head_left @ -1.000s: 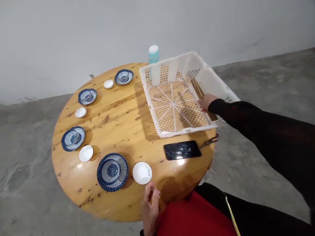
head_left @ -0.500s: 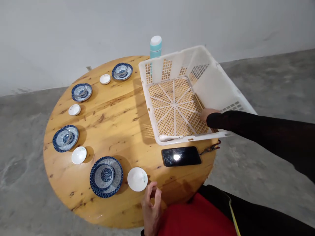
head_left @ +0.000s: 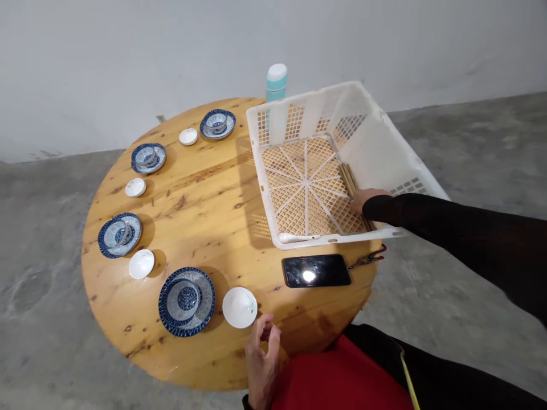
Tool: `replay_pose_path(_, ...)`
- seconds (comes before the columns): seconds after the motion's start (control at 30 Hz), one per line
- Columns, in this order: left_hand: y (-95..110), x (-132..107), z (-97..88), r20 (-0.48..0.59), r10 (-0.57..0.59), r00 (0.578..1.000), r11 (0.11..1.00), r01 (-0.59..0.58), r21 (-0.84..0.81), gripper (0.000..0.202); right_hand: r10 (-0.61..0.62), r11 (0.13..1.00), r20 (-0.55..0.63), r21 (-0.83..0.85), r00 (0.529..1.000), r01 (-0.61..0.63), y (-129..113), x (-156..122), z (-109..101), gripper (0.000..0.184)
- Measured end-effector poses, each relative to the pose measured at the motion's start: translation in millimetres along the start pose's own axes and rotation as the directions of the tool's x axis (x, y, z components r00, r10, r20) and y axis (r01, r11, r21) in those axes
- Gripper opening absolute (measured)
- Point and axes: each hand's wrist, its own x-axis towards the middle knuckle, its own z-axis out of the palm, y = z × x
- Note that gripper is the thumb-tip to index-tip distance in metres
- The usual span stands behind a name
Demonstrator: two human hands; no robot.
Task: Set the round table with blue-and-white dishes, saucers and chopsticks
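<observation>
Inside the white plastic basket, my right hand is closed around several wooden chopsticks along its right side. Their near ends show below the wrist; my fingertips are mostly hidden. A white spoon lies in the basket's near left corner. My left hand is by the table's front edge with its fingers curved, a gap between thumb and forefinger, and nothing in it. Just beyond its fingertips stands a small white bowl. Left of that, a blue-patterned bowl sits on a blue-rimmed plate.
The round wooden table carries more blue plates with bowls along its left side, such as this plate, and small white bowls between them. A phone with a cord lies before the basket. A turquoise bottle stands behind.
My right hand has shifted slightly among the chopsticks, and more of them show beyond my fingers. The left hand stays almost in place. The view has turned a little to the left.
</observation>
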Motion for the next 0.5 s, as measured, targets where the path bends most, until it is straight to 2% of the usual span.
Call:
replay_pose_path(0.1,-0.3,-0.6,-0.2,-0.003,0.009,1.0,1.0,-0.009,0.003,0.034,0.065,0.996,0.029,-0.064,0.997,-0.063,-1.2,-3.6,-3.7,0.03)
replay_pose_path(0.2,0.8,-1.7,-0.7,-0.019,0.02,1.0,1.0,-0.02,-0.001,0.034,0.041,0.998,0.033,-0.058,0.999,-0.04,-2.5,-9.7,-8.1,0.026)
replay_pose_path(0.27,1.3,-2.9,-1.3,-0.027,0.018,0.999,1.0,-0.018,-0.001,0.035,0.012,1.0,0.02,-0.028,1.0,-0.011,-3.9,-14.7,-10.2,0.035)
replay_pose_path(0.4,-2.8,-5.3,-3.9,-0.037,0.028,0.999,1.0,-0.029,-0.005,0.035,-0.01,0.998,-0.056,0.069,0.998,0.013,-7.3,-23.3,-16.4,0.037)
replay_pose_path(0.5,-8.4,-5.8,-7.9,-0.05,0.042,0.998,0.999,-0.042,-0.001,0.034,-0.001,0.985,-0.155,0.168,0.988,0.027,-6.6,-28.0,-30.0,0.042)
